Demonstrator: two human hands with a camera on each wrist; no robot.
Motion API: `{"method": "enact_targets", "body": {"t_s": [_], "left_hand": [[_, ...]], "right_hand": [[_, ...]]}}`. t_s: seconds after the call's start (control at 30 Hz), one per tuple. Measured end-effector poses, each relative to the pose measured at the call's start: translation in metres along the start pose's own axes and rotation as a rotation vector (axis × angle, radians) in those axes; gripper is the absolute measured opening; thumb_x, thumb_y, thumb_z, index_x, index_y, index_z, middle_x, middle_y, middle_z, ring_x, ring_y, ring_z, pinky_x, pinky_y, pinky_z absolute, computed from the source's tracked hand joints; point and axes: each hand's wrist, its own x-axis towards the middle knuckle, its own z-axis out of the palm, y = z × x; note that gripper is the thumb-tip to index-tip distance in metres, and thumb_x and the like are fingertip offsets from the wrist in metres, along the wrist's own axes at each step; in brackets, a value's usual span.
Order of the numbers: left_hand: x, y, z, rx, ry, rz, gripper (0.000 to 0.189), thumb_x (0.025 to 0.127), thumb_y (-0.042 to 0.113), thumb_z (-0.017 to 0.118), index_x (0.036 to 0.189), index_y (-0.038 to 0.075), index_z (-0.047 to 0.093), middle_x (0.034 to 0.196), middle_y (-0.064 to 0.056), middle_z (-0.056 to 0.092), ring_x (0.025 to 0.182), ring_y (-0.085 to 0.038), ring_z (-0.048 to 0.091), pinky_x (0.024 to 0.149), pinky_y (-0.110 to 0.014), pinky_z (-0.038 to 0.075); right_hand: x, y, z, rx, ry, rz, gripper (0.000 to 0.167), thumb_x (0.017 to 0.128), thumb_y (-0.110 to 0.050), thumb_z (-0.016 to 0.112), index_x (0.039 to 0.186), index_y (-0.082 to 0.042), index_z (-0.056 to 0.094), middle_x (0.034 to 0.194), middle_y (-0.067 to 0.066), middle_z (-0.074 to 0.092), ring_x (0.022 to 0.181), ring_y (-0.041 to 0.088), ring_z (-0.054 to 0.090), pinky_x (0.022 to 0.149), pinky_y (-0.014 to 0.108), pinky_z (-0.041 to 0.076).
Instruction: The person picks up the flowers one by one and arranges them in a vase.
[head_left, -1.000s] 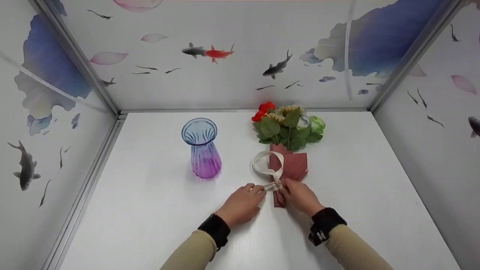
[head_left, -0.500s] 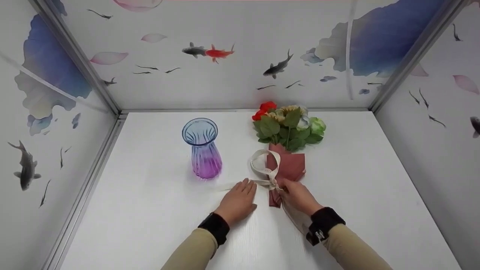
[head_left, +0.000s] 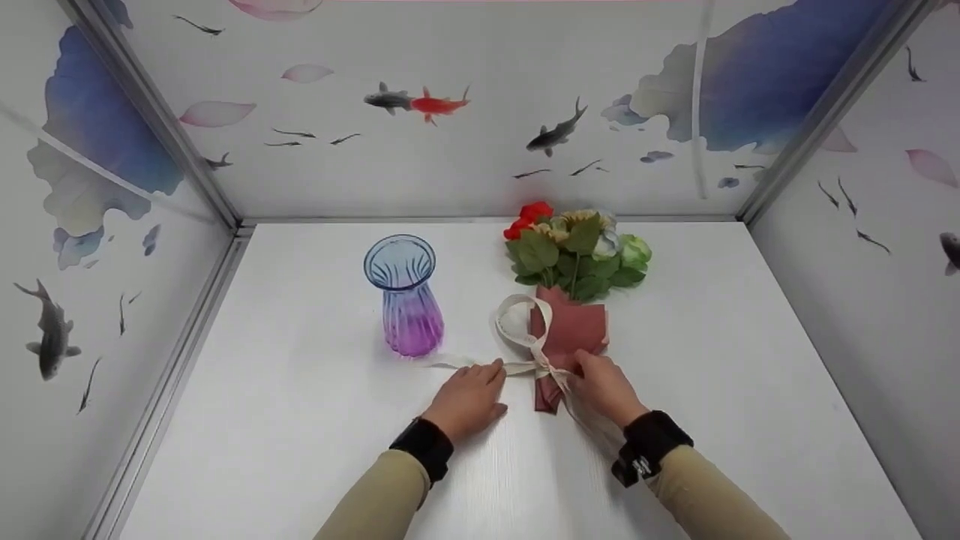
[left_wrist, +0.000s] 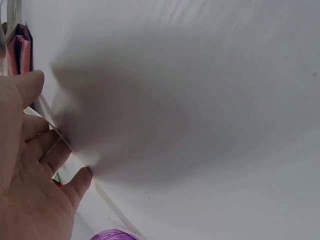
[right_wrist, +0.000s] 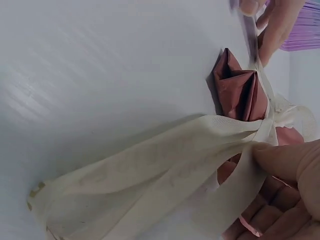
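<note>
A bouquet of artificial-looking flowers (head_left: 577,244) lies on the table in dark red wrapping paper (head_left: 574,326). A cream ribbon (head_left: 517,368) is tied round the wrapped stems, with a loop standing up on their left side. Across the ribbon's left tail rests my left hand (head_left: 466,397), its fingers loosely extended and the fingertips down at the table in the left wrist view. My right hand (head_left: 606,391) is at the right edge of the wrapping. Its thumb pinches the ribbon's other tail (right_wrist: 145,175) against curled fingers in the right wrist view.
Left of the bouquet stands a glass vase (head_left: 405,300), blue at the top and purple at the base. The white table (head_left: 285,420) is enclosed by panels (head_left: 480,165) printed with fish and petals at the back and sides.
My left hand has slid left along the ribbon, whose tail now stretches out beyond it. The wrapped stems have shifted slightly left. My right fingers have moved off the knot, slightly right.
</note>
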Motion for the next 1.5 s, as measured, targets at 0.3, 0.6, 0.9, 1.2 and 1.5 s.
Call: {"method": "enact_targets", "body": {"t_s": [0.3, 0.6, 0.9, 1.2, 1.5], "left_hand": [[-0.003, 0.002, -0.002, -0.027, -0.065, -0.021, 0.068, 0.100, 0.041, 0.063, 0.153, 0.003, 0.044, 0.163, -0.011, 0.037, 0.144, -0.029, 0.042, 0.121, -0.049, 0.031], [-0.002, 0.003, -0.002, 0.016, -0.050, -0.004, 0.070, 0.097, 0.041, 0.067, 0.150, 0.001, 0.047, 0.154, -0.011, 0.044, 0.138, -0.029, 0.046, 0.117, -0.050, 0.036], [0.000, 0.002, 0.000, 0.052, -0.012, -0.009, 0.065, 0.096, 0.044, 0.067, 0.144, 0.003, 0.053, 0.136, -0.010, 0.054, 0.129, -0.027, 0.052, 0.116, -0.049, 0.038], [0.000, 0.002, -0.003, 0.044, -0.027, -0.004, 0.065, 0.096, 0.043, 0.067, 0.144, 0.003, 0.052, 0.136, -0.011, 0.054, 0.128, -0.027, 0.053, 0.115, -0.048, 0.040], [-0.002, 0.002, -0.005, 0.055, -0.026, 0.003, 0.064, 0.096, 0.043, 0.067, 0.144, 0.003, 0.053, 0.136, -0.011, 0.054, 0.127, -0.027, 0.054, 0.114, -0.046, 0.041]], "right_hand": [[0.002, -0.001, -0.001, -0.050, 0.057, -0.050, 0.006, 0.100, -0.003, 0.058, 0.094, -0.006, 0.057, 0.086, 0.009, 0.062, 0.080, 0.027, 0.062, 0.073, 0.049, 0.052], [-0.002, 0.002, -0.006, -0.281, 0.066, -0.358, 0.031, 0.086, -0.008, 0.079, 0.110, -0.013, 0.061, 0.093, 0.002, 0.042, 0.054, 0.016, 0.046, 0.049, 0.035, 0.042], [-0.001, 0.007, -0.006, -0.403, 0.227, -0.583, 0.016, 0.089, -0.011, 0.078, 0.089, -0.014, 0.063, 0.082, 0.001, 0.045, 0.049, 0.015, 0.043, 0.044, 0.030, 0.038], [0.005, 0.003, -0.012, -0.137, 0.069, -0.260, 0.011, 0.097, -0.009, 0.068, 0.089, -0.008, 0.061, 0.081, 0.003, 0.062, 0.076, 0.023, 0.063, 0.069, 0.043, 0.053], [0.010, 0.014, -0.012, 0.026, 0.041, -0.104, 0.020, 0.100, -0.015, 0.066, 0.083, -0.007, 0.058, 0.071, 0.000, 0.057, 0.065, 0.015, 0.052, 0.063, 0.035, 0.045]]}}
